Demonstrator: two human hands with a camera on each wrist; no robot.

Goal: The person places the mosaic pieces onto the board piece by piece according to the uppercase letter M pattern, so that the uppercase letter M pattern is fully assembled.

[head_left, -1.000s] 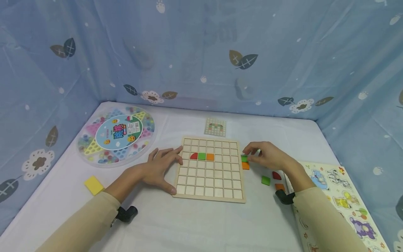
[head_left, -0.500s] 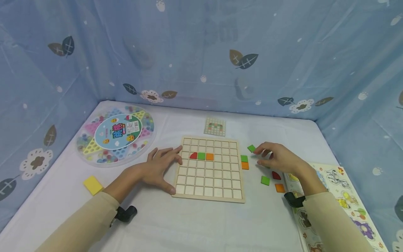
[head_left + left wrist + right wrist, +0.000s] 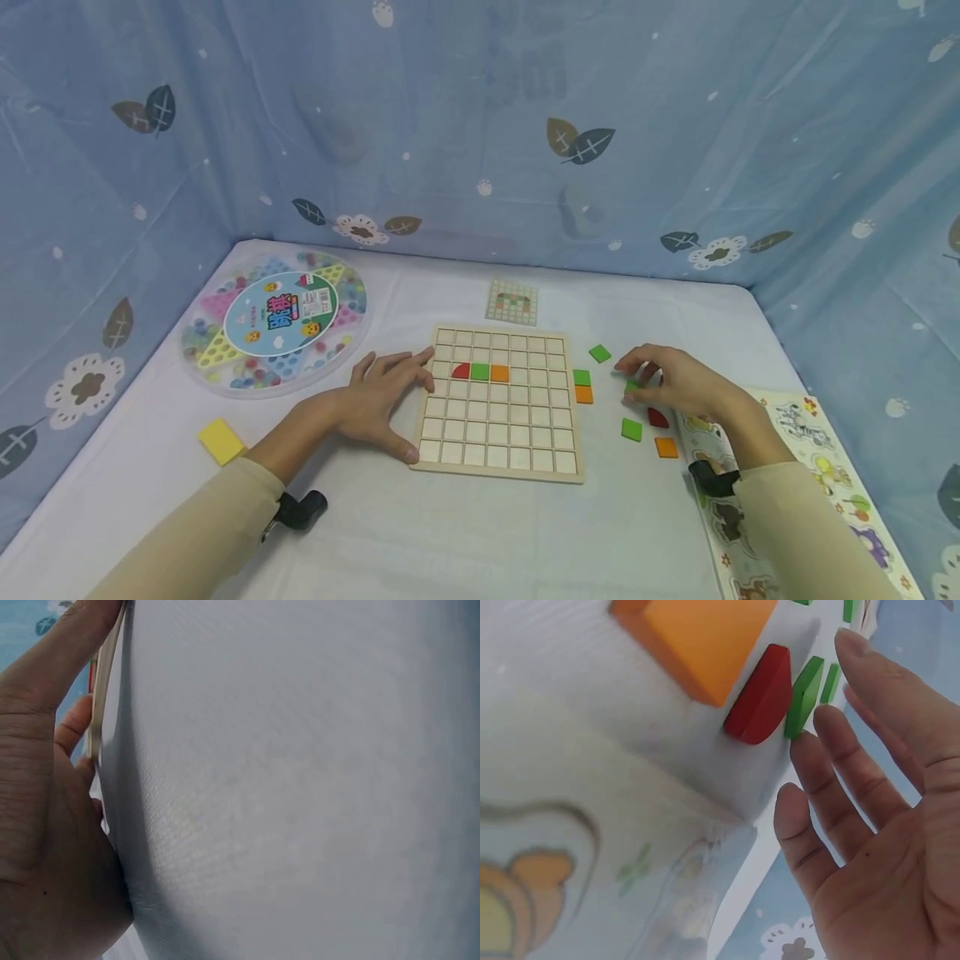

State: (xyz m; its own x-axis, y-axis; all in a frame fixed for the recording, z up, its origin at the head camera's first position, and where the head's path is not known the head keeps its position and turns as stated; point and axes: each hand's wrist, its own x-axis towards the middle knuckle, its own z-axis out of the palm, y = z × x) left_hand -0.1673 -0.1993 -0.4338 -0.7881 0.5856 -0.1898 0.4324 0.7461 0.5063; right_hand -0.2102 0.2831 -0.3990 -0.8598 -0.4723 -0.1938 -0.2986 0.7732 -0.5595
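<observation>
My left hand (image 3: 382, 400) rests at the left side of a wooden grid board (image 3: 502, 475), fingers spread, with thumb and fingertips touching its edge. On the board lie a red quarter-round tile (image 3: 461, 371), a green square tile (image 3: 480, 372) and an orange square tile (image 3: 500, 373) in one row. My right hand (image 3: 675, 379) hovers right of the board, fingers loosely bent around a small green tile (image 3: 632, 387) on the table. In the right wrist view the fingertips are close by that green tile (image 3: 804, 697) and hold nothing.
Near the right hand lie a red piece (image 3: 657, 418), an orange tile (image 3: 666, 447) and several green tiles (image 3: 632, 429). A pattern card (image 3: 512, 302) lies behind the board. At left are a round game box (image 3: 281, 312) and a yellow block (image 3: 222, 441); at right, an animal puzzle board (image 3: 810, 433).
My right hand has moved right, away from the green and orange tiles beside the board. A green tile behind them has come into view. The left hand has stayed in place.
</observation>
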